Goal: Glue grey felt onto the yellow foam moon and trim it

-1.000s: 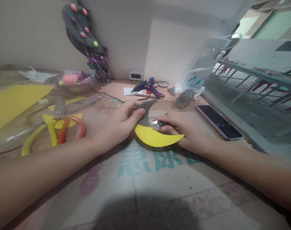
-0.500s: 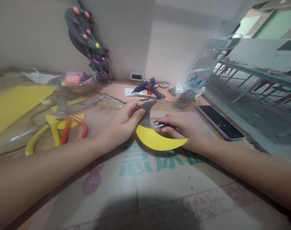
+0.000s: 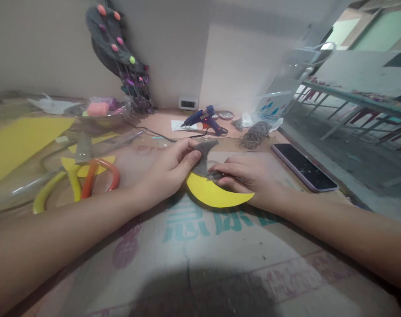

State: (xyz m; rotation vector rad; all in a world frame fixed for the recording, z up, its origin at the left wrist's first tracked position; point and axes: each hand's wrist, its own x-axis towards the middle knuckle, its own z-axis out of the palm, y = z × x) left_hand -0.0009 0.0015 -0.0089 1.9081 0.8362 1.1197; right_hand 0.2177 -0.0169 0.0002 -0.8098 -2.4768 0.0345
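Observation:
A yellow crescent (image 3: 220, 193) hangs between my hands, its upper end wrapped in grey yarn (image 3: 205, 155). My left hand (image 3: 174, 165) pinches that wrapped end between thumb and fingers. Close to the crescent's inner curve, my right hand (image 3: 242, 174) is closed on a small grey bundle of yarn (image 3: 215, 175). The crescent's bare yellow tip lies in front of the right hand's lower fingers.
Behind the hands are a blue glue gun (image 3: 205, 119), a yarn skein (image 3: 256, 134) and a clear bucket (image 3: 275, 101). A phone (image 3: 302, 167) lies right; scissors with orange and yellow handles (image 3: 88, 178) and yellow sheet (image 3: 25, 141) lie left. A decorated grey crescent (image 3: 104, 44) hangs behind.
My right hand has shifted slightly left with the small bundle, closer to the wrapped part. The crescent has tilted a little; my left hand keeps its hold.

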